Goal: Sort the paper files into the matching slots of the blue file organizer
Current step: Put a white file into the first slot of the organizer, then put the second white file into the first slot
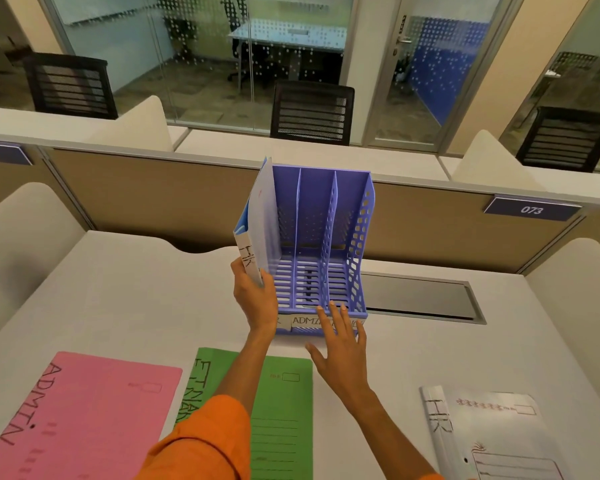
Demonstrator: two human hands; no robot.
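A blue file organizer [326,209] with three slots stands at the middle of the desk; white labels run along its front lip, one reading "ADMI". My left hand [253,296] grips the lower edge of a white file marked "HR" [262,216], held upright at the organizer's leftmost slot. With its fingers straight, my right hand [340,337] touches the organizer's front lip. A pink file marked "ADMIN" [84,414] lies at the near left, beside it a green file [281,410], and another white "HR" file [496,434] at the near right.
A grey cable hatch [420,296] is set into the desk right of the organizer. A tan divider panel [153,202] runs behind the desk, with a "073" sign [531,209]. Black chairs [312,112] stand beyond it.
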